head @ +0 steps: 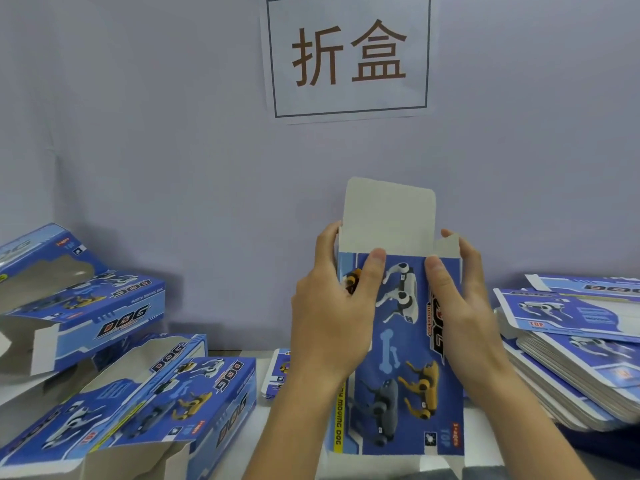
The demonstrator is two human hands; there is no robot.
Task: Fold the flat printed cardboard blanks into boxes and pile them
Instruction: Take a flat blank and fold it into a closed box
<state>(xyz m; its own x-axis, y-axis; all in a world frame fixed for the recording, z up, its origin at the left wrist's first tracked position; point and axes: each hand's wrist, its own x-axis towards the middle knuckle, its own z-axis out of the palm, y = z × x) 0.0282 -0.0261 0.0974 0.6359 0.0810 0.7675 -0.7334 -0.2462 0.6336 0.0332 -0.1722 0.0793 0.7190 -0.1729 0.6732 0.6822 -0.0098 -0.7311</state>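
Both hands grip an upright blue box at picture centre.

The left hand (332, 306) and right hand (464, 303) clasp the box (398, 358) on its sides, thumbs on the printed front, grey top flap raised. Folded boxes (114, 358) pile at 8 o'clock; flat blanks (571, 341) stack at 3 o'clock on the worktop (242, 455).

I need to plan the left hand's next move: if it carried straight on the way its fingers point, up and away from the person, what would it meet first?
Probably the wall behind the table. The left hand grips the box by its left edge, fingers pointing up past the raised flap. Depth is unclear.
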